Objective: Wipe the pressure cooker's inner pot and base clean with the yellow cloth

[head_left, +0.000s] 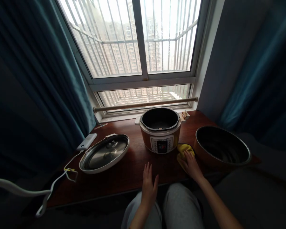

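Note:
An open electric pressure cooker (pixel 160 132) stands at the back middle of a dark wooden table (pixel 124 173), its control panel facing me. My right hand (pixel 190 163) rests on a yellow cloth (pixel 184 149) lying just right of the cooker, fingers curled over it. My left hand (pixel 148 184) lies flat on the table in front of the cooker, fingers spread and holding nothing. The cooker's lid (pixel 104 153) lies upside down on the table to the left. A large metal bowl (pixel 222 148) sits at the right.
A white power bank (pixel 87 141) lies at the table's left edge with a white cable (pixel 54 183) trailing off to the left. A barred window (pixel 143 47) is behind the table. Teal curtains (pixel 50 79) hang on both sides. My knees (pixel 176 203) are below the table's front edge.

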`<action>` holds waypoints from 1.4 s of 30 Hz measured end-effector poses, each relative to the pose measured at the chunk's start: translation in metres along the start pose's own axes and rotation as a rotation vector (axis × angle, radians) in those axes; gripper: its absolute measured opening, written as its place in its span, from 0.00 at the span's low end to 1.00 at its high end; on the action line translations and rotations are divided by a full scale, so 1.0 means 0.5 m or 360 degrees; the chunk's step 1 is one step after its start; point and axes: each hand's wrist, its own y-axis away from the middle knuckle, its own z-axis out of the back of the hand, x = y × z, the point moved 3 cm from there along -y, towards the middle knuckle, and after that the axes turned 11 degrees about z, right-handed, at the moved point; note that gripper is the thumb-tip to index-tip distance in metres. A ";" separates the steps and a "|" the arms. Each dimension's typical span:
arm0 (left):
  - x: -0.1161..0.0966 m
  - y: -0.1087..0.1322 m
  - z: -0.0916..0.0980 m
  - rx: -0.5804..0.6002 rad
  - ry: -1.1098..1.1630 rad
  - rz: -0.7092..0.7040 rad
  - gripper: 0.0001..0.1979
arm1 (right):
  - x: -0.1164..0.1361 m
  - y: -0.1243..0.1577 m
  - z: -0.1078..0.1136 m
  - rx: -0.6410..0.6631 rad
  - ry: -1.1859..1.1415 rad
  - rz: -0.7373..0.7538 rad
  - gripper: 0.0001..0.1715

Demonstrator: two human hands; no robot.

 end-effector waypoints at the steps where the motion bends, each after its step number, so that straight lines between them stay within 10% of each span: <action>1: -0.001 0.001 0.002 -0.0012 0.0003 -0.0003 0.27 | 0.006 0.004 0.010 -0.0030 -0.0020 0.0012 0.28; 10: -0.122 -0.167 0.129 -0.0473 -0.0188 -0.0338 0.25 | 0.180 -0.175 0.190 -0.0226 -0.0382 0.0138 0.23; 17: -0.259 -0.352 0.163 -0.0215 -0.0628 -0.0640 0.21 | 0.257 -0.362 0.172 -0.0041 0.0170 0.0318 0.31; 42: -0.250 -0.327 0.141 -0.0209 -0.0386 -0.0602 0.16 | 0.244 -0.328 0.193 -0.0031 -0.0050 0.0353 0.29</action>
